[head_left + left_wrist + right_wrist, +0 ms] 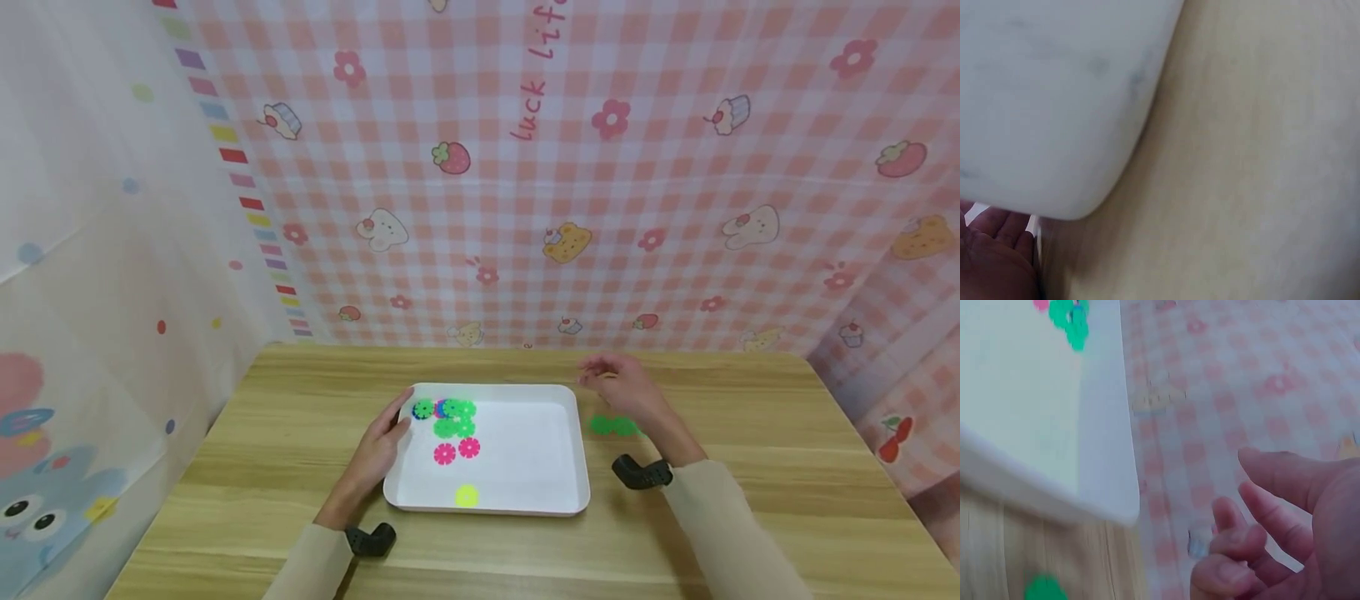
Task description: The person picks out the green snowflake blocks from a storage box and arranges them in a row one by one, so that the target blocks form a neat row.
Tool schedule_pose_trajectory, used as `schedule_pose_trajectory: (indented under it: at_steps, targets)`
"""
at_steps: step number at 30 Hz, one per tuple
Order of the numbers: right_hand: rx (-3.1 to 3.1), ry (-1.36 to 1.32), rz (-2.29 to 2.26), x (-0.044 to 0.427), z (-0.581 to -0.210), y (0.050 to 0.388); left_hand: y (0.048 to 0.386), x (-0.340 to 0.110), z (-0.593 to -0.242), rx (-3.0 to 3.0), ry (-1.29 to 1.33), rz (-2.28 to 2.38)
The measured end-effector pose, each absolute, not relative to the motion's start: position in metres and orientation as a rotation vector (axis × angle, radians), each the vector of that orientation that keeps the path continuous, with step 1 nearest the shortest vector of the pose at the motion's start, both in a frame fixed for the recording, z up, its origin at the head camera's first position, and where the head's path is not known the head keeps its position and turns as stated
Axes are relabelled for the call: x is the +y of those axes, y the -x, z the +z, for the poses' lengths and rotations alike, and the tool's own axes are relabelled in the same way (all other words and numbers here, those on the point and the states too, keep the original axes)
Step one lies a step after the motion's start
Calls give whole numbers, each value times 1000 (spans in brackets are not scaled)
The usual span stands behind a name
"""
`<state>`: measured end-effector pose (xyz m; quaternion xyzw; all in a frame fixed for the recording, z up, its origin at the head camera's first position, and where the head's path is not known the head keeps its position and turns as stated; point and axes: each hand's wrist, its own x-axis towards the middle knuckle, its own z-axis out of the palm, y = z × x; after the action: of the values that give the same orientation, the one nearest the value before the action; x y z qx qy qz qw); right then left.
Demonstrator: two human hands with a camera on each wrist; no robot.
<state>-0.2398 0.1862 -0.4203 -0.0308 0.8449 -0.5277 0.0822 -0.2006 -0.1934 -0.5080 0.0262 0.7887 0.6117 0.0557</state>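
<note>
A white tray [525, 450] lies on the table, and my left hand [378, 446] grips its left rim near the far corner. In the left wrist view, the tray's pale outer side [1054, 112] fills the upper left, with part of the left hand [997, 256] below it. Inside the tray are notched plastic discs: several green discs [446, 427] overlapping blue and pink ones, two pink discs [445, 453] and a yellow disc [467, 497]. My right hand [626, 387] hovers beyond the tray's right side, fingers loosely bent, holding nothing visible.
Green discs [602, 425] lie on the wooden table [750, 433] right of the tray, partly hidden by the right forearm. A pink checked cloth [510, 200] hangs behind the table, and a pale patterned cloth [97, 208] hangs on the left.
</note>
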Motion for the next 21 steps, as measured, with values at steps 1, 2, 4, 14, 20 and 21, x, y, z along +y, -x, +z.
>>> schedule_pose_trajectory:
  at_steps: [1, 2, 4, 14, 20, 21]
  targets:
    - [2483, 111, -1589, 179, -420, 241, 200, -194, -508, 2392, -78, 1858]
    - [2442, 131, -1601, 173, -420, 241, 200, -194, -508, 2389, -76, 1859]
    - [2389, 171, -1586, 160, -422, 242, 200, -194, -508, 2386, -76, 1857]
    - [2326, 300, -1428, 95, -443, 243, 198, -194, -506, 2382, -79, 1843]
    - [2292, 275, -1399, 69, -462, 245, 199, -194, -507, 2381, -86, 1850]
    - [2293, 268, -1391, 65, -465, 246, 199, -194, -507, 2380, -89, 1851]
